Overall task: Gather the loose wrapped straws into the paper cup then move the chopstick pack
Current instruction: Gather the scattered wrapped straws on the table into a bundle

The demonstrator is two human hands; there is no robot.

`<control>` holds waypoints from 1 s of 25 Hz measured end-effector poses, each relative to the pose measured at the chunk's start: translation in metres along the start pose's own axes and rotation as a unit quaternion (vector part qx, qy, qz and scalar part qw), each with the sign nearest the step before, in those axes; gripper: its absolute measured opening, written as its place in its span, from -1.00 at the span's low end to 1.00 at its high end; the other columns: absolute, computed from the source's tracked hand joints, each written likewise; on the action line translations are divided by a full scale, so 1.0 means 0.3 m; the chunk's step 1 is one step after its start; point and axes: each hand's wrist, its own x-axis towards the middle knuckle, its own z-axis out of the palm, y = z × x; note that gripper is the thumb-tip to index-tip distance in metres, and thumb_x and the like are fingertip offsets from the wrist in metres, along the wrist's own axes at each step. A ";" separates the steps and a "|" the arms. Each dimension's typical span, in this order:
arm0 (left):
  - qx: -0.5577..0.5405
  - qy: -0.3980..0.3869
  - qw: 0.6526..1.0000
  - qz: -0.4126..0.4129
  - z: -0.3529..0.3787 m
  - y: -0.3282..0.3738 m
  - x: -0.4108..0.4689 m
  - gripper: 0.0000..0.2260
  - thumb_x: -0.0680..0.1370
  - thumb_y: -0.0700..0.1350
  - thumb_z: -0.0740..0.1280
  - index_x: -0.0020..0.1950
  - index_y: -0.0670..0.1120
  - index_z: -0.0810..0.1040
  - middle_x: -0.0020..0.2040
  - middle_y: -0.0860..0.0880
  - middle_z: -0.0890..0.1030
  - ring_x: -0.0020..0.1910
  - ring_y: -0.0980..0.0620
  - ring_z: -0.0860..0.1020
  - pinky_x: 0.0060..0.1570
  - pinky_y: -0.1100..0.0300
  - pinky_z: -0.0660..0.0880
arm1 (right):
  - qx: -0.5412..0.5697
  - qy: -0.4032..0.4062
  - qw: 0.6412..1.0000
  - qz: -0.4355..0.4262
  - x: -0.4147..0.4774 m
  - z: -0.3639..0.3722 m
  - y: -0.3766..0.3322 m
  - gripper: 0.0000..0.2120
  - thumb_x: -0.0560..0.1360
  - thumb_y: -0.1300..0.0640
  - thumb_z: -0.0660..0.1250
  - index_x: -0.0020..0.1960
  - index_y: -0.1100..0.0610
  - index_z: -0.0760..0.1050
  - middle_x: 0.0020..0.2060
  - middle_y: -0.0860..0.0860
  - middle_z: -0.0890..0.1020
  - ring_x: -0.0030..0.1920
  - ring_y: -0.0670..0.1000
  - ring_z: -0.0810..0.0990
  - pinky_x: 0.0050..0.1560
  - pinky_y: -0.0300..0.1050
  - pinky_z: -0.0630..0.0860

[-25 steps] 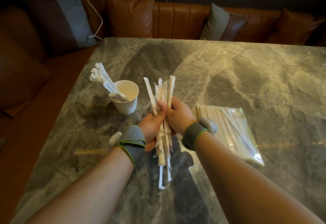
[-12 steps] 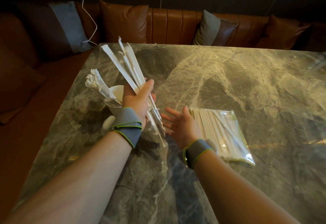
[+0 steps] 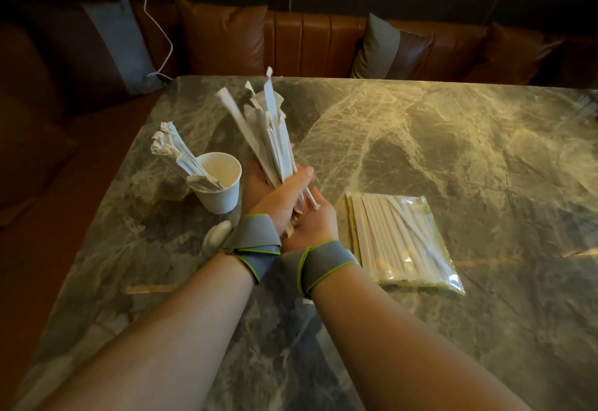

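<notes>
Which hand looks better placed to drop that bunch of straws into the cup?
Probably the left hand. It grips the straw bundle and sits right beside the paper cup, while the right hand only cups the bundle's lower ends, nearer the chopstick pack.

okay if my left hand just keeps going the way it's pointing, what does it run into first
Probably nothing on the table. The left hand, gripping the straw bundle, points up and away past the paper cup, toward the sofa. Depth is unclear.
</notes>
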 end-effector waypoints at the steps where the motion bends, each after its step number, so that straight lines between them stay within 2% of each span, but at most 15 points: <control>1: 0.005 -0.009 1.000 -0.002 -0.003 0.001 0.004 -0.74 0.31 -0.18 0.41 -0.09 0.13 0.58 -0.28 0.07 0.59 -0.13 -0.02 0.64 -0.01 0.01 0.59 | 0.007 -0.005 1.000 -0.002 -0.005 0.011 0.002 -0.54 0.61 -0.04 -0.01 0.24 0.21 0.49 0.27 0.23 0.53 0.26 0.15 0.50 0.24 0.00 0.38; 2: 0.001 -0.017 1.000 -0.003 -0.005 0.007 0.007 -0.74 0.34 -0.21 0.40 -0.06 0.09 0.55 -0.31 0.08 0.59 -0.18 0.02 0.65 -0.06 0.04 0.60 | 0.012 -0.009 1.000 0.003 -0.008 0.017 0.002 -0.53 0.61 -0.05 -0.02 0.23 0.22 0.50 0.31 0.22 0.49 0.32 0.16 0.46 0.26 0.00 0.37; 4: -0.022 -0.029 0.999 -0.001 -0.006 0.018 0.013 -0.75 0.40 -0.31 0.38 -0.07 0.03 0.51 -0.41 0.10 0.60 -0.29 0.09 0.65 -0.17 0.15 0.59 | -0.001 0.008 1.000 0.014 -0.011 0.018 -0.006 -0.48 0.61 -0.07 -0.06 0.13 0.27 0.52 0.27 0.20 0.50 0.33 0.19 0.43 0.17 0.05 0.39; 6: -0.030 -0.027 0.999 -0.016 -0.006 0.016 0.013 -0.75 0.42 -0.34 0.38 -0.11 0.01 0.48 -0.43 0.09 0.62 -0.27 0.06 0.65 -0.14 0.11 0.61 | -0.020 0.001 1.000 0.017 -0.006 0.013 -0.014 -0.44 0.61 -0.09 -0.09 0.13 0.29 0.52 0.25 0.22 0.53 0.32 0.21 0.44 0.22 0.07 0.35; 9: -0.041 -0.015 0.998 -0.049 -0.020 -0.018 0.010 -0.78 0.35 -0.27 0.43 -0.14 0.00 0.49 -0.36 0.05 0.65 -0.19 -0.02 0.65 0.04 -0.07 0.57 | -0.040 -0.014 0.999 0.000 0.016 0.018 -0.013 -0.47 0.61 -0.06 -0.09 0.03 0.25 0.55 0.14 0.21 0.57 0.10 0.17 0.54 0.36 0.04 0.33; 12: -0.046 0.000 0.997 -0.065 -0.027 -0.042 0.004 -0.79 0.37 -0.29 0.43 -0.17 0.02 0.54 -0.34 0.07 0.66 -0.22 0.05 0.65 0.01 -0.02 0.57 | -0.080 -0.023 0.997 0.001 0.029 0.008 -0.009 -0.55 0.61 0.02 -0.04 -0.02 0.22 0.57 -0.09 0.18 0.67 -0.04 0.13 0.60 0.18 0.00 0.46; 14: -0.011 0.018 0.997 -0.068 -0.036 -0.055 0.012 -0.80 0.34 -0.22 0.45 -0.18 0.06 0.54 -0.38 0.10 0.66 -0.27 0.11 0.65 -0.05 0.04 0.57 | -0.100 -0.027 0.994 0.023 0.038 -0.005 -0.005 -0.60 0.59 0.06 0.02 0.09 0.24 0.56 -0.12 0.17 0.68 -0.06 0.12 0.61 0.09 -0.05 0.49; 16: 0.042 0.032 0.996 -0.066 -0.058 -0.053 0.034 -0.82 0.26 -0.06 0.47 -0.22 0.10 0.53 -0.34 0.06 0.63 -0.23 0.01 0.63 0.01 -0.02 0.58 | -0.195 0.018 0.980 0.034 0.063 -0.016 -0.002 -0.60 0.57 0.01 0.08 0.21 0.21 0.52 -0.02 0.17 0.65 -0.04 0.11 0.63 0.02 -0.07 0.53; 18: 0.129 0.002 0.989 -0.067 -0.088 -0.041 0.050 -0.84 0.28 -0.02 0.44 -0.24 0.08 0.49 -0.30 0.00 0.58 -0.21 -0.06 0.59 0.01 -0.03 0.55 | -0.325 0.081 0.942 -0.018 0.088 -0.026 -0.029 -0.65 0.54 -0.08 0.15 0.07 0.13 0.57 -0.13 0.07 0.64 -0.25 -0.02 0.64 -0.26 -0.18 0.53; 19: 0.167 -0.026 0.983 -0.065 -0.099 -0.034 0.056 -0.85 0.33 -0.06 0.44 -0.24 0.07 0.47 -0.30 0.00 0.57 -0.22 -0.04 0.59 -0.03 0.01 0.55 | -0.382 0.066 0.920 -0.050 0.085 -0.024 -0.054 -0.67 0.51 -0.10 0.19 0.04 0.11 0.56 -0.15 0.02 0.62 -0.30 -0.10 0.60 -0.32 -0.23 0.47; 21: 0.194 -0.087 0.976 -0.051 -0.115 -0.016 0.062 -0.80 0.45 -0.23 0.37 -0.20 0.07 0.46 -0.34 0.07 0.58 -0.30 0.13 0.60 -0.15 0.19 0.54 | -0.483 -0.035 0.868 -0.108 0.057 0.007 -0.103 -0.67 0.45 -0.05 0.30 0.12 0.12 0.54 -0.08 0.02 0.65 -0.20 -0.13 0.60 -0.25 -0.27 0.46; 23: 0.241 -0.146 0.958 -0.059 -0.130 -0.015 0.066 -0.74 0.50 -0.33 0.28 -0.14 0.06 0.43 -0.38 0.15 0.57 -0.38 0.29 0.57 -0.29 0.43 0.48 | -0.569 -0.121 0.804 -0.122 0.025 0.046 -0.112 -0.76 0.41 0.12 0.40 0.06 0.15 0.53 -0.23 0.00 0.64 -0.27 -0.15 0.62 -0.30 -0.29 0.54; 25: 0.308 -0.216 0.923 -0.081 -0.151 -0.019 0.070 -0.77 0.49 -0.36 0.27 -0.09 -0.02 0.40 -0.30 0.15 0.49 -0.35 0.23 0.52 -0.38 0.53 0.45 | -0.643 -0.088 0.748 -0.140 0.024 0.068 -0.101 -0.76 0.37 0.22 0.47 0.00 0.14 0.54 -0.29 -0.02 0.62 -0.28 -0.10 0.63 -0.21 -0.19 0.59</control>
